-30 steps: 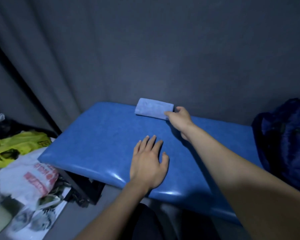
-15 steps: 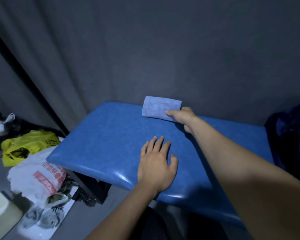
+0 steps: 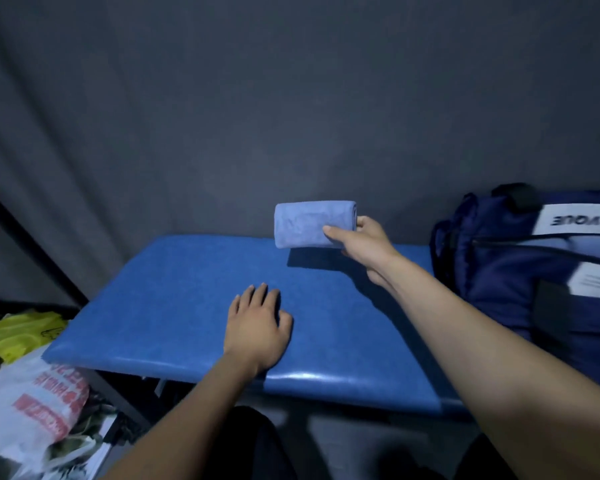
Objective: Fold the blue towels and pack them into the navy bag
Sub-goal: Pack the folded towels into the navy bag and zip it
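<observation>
Blue vinyl bench (image 3: 187,306): right hand (image 3: 364,244) is now lifting the folded light-blue towel (image 3: 309,223), pinched, toward navy bag (image 3: 520,265); left hand (image 3: 257,327) is resting flat.

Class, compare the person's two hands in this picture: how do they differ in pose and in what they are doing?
The right hand is raised above the blue bench, while the left hand rests flat on it. The right hand grips the folded blue towel with curled fingers; the left hand's fingers are straight and hold nothing. The right hand is nearer the navy bag. Both are bare.
</observation>
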